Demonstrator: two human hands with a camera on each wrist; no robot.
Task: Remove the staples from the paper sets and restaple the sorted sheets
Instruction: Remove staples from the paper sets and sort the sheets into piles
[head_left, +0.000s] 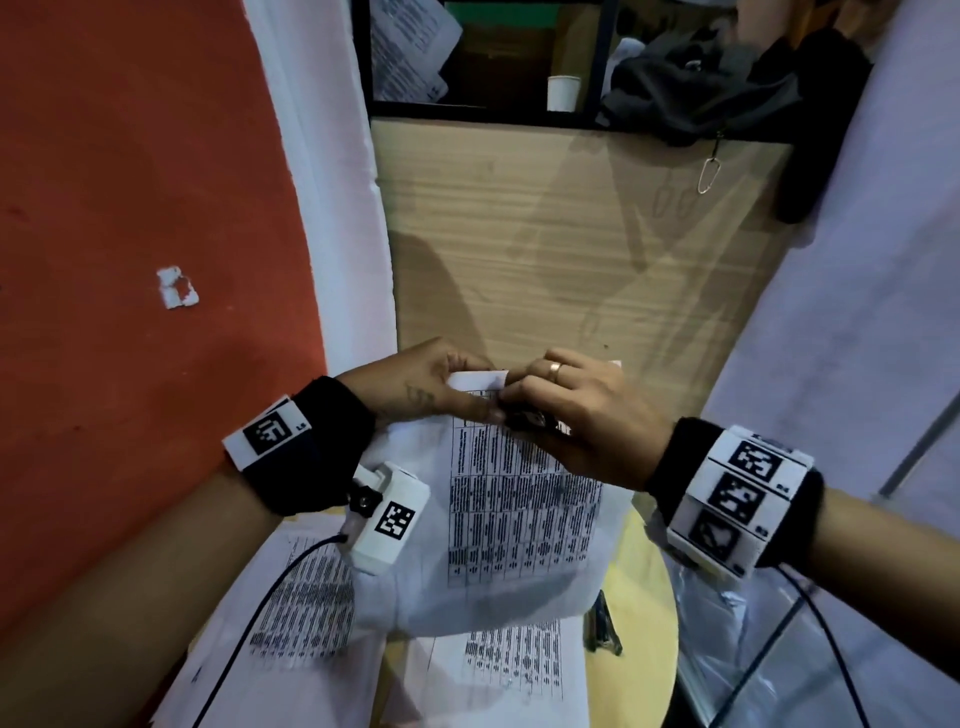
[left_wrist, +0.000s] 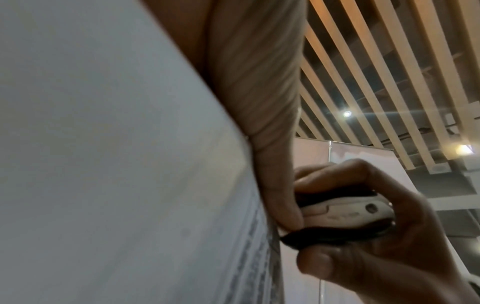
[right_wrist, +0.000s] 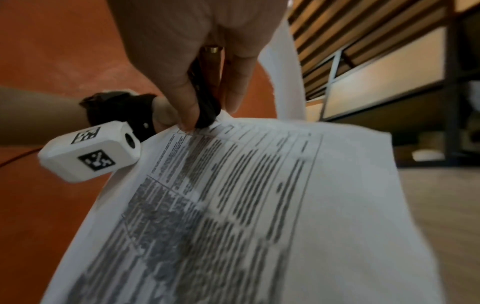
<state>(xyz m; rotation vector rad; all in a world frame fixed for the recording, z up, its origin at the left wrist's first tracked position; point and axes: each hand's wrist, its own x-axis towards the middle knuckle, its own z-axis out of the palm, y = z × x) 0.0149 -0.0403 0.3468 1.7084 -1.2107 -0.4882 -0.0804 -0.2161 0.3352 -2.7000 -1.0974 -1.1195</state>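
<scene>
While raised above the round yellow table (head_left: 655, 587) at centre frame: paper set (head_left: 519, 514), printed tables, top edge pinched by left hand (head_left: 421, 387), thumb (left_wrist: 275, 185) flat on the sheet. Just right, touching: right hand (head_left: 582, 410), fingers (right_wrist: 182, 96) clenched round black-and-white staple remover (left_wrist: 345, 214), its tip at the top corner. Lower frame: further printed sheets (head_left: 311, 613) lying flat.
</scene>
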